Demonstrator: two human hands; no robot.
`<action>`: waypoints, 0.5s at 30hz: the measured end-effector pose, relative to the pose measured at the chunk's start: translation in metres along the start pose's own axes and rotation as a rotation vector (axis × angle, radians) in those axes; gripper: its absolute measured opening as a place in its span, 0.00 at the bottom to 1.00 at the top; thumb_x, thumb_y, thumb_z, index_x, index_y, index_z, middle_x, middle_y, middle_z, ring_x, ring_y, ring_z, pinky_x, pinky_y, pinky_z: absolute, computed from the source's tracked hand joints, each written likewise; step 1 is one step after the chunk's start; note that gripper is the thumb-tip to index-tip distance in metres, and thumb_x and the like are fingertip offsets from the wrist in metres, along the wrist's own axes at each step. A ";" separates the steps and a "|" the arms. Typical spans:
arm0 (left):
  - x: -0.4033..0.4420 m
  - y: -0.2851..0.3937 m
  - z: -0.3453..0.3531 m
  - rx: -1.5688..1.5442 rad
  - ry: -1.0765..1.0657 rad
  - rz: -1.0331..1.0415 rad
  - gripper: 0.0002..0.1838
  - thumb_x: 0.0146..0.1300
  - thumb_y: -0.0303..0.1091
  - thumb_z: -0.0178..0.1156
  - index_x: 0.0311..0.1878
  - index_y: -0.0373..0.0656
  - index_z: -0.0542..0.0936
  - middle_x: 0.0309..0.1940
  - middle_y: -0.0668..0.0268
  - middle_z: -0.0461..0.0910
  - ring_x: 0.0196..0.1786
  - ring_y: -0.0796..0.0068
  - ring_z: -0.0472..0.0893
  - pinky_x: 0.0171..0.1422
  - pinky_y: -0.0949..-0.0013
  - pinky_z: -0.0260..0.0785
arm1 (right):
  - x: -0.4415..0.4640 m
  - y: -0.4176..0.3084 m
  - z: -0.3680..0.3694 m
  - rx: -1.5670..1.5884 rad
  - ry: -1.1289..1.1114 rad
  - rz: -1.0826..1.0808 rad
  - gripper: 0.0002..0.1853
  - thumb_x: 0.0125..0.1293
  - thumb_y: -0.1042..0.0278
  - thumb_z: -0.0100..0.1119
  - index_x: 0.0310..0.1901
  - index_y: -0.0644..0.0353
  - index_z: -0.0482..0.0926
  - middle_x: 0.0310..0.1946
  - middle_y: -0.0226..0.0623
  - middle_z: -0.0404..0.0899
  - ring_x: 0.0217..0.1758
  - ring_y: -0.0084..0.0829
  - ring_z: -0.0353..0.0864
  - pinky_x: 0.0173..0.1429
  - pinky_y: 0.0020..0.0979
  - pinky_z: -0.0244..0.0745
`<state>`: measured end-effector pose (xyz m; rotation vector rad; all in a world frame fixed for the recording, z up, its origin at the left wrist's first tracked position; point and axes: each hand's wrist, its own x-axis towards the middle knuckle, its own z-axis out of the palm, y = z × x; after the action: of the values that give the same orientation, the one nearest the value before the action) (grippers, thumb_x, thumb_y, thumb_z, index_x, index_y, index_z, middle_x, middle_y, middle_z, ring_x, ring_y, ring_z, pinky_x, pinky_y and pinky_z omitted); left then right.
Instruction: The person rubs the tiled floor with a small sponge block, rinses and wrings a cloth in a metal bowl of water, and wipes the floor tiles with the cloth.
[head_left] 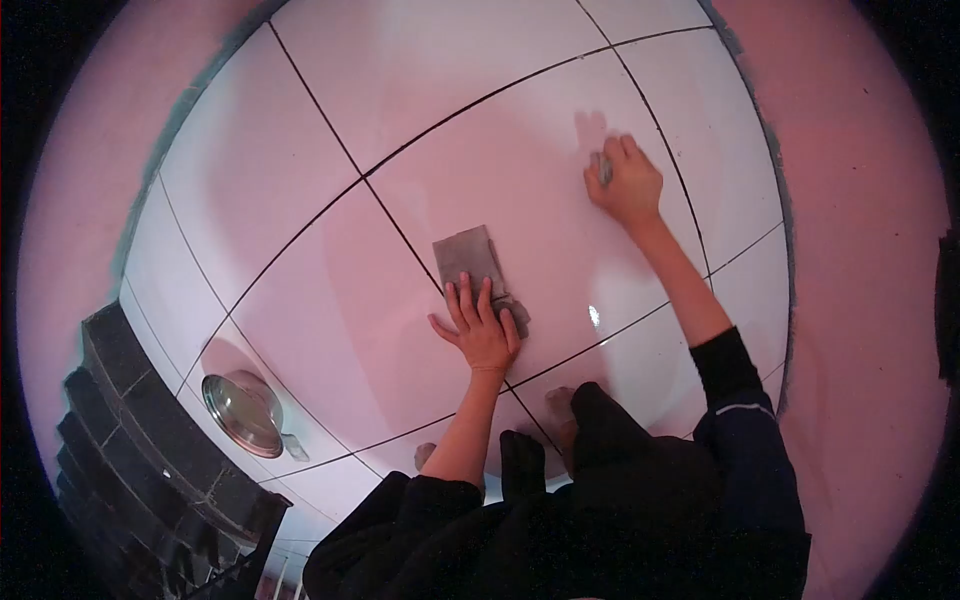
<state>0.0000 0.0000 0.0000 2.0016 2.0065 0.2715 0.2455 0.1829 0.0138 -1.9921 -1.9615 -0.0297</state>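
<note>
Glossy white tiles [490,150] with dark joints cover the floor, walled in pink [860,300] at the right, with dark steps [165,445] at the near left. From my remote seat I see the left hand [486,338] laid palm down, fingers spread, their tips on the near part of a flat grey sheet [468,258]. Its thumb rests by a smaller grey scrap [517,318]. Farther off to the right, the right hand [630,185] has its fingers curled around a small grey piece [605,168], low over the tile; whether that piece touches the floor I cannot tell.

What worries me is grip: leaning on the left hand could skid the sheet across so smooth a surface, and a loose curl could let the piece slip. A careless foot could tip the round vessel [266,398] beside the steps, though it sits well apart from both hands.
</note>
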 end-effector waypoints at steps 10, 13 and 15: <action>0.002 0.000 0.002 0.015 0.036 0.038 0.28 0.61 0.41 0.48 0.66 0.47 0.65 0.73 0.61 0.54 0.76 0.56 0.48 0.71 0.34 0.25 | 0.124 0.024 0.038 -0.124 0.186 0.152 0.13 0.50 0.57 0.60 0.32 0.57 0.73 0.29 0.39 0.75 0.27 0.40 0.81 0.26 0.40 0.76; 0.001 0.001 0.003 0.000 0.051 0.034 0.28 0.61 0.41 0.48 0.66 0.47 0.65 0.73 0.61 0.53 0.76 0.55 0.48 0.71 0.34 0.25 | 0.061 0.018 0.025 -0.099 0.125 0.042 0.13 0.51 0.59 0.60 0.32 0.57 0.73 0.29 0.38 0.76 0.27 0.39 0.81 0.25 0.39 0.76; 0.003 0.000 0.003 -0.007 0.044 0.021 0.28 0.61 0.41 0.49 0.66 0.47 0.65 0.73 0.61 0.53 0.76 0.55 0.48 0.71 0.34 0.25 | 0.024 0.017 0.013 -0.045 0.100 -0.001 0.14 0.51 0.58 0.59 0.35 0.58 0.74 0.32 0.38 0.76 0.28 0.38 0.81 0.26 0.39 0.76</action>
<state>0.0011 0.0029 -0.0027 2.0310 2.0086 0.3287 0.2597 0.2094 0.0036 -1.9777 -1.9145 -0.1714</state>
